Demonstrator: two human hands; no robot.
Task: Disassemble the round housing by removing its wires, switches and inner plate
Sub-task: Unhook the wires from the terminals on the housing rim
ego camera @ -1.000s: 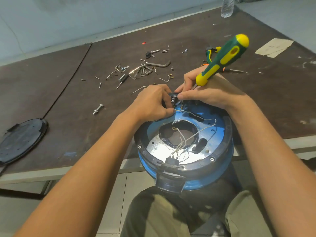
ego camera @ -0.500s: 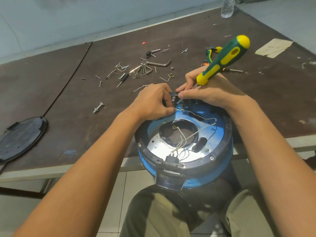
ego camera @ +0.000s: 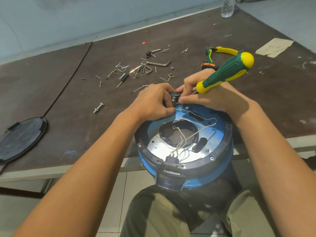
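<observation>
A round blue housing with a dark rim rests on my lap against the table edge. Inside it lies a shiny inner plate with white wires running to a black switch at the near rim. At the far rim, my left hand pinches a white wire end beside another small black switch. My right hand holds a green and yellow screwdriver, with its fingertips at that same switch. The screwdriver tip is hidden by the fingers.
The brown table carries scattered screws and hex keys, a bolt, green and yellow pliers and a paper scrap. A dark round cover lies at the left edge, a plastic bottle at the back.
The screwdriver handle has tipped slightly lower and to the right. Both hands stay at the far-rim switch, fingers shifting only a little.
</observation>
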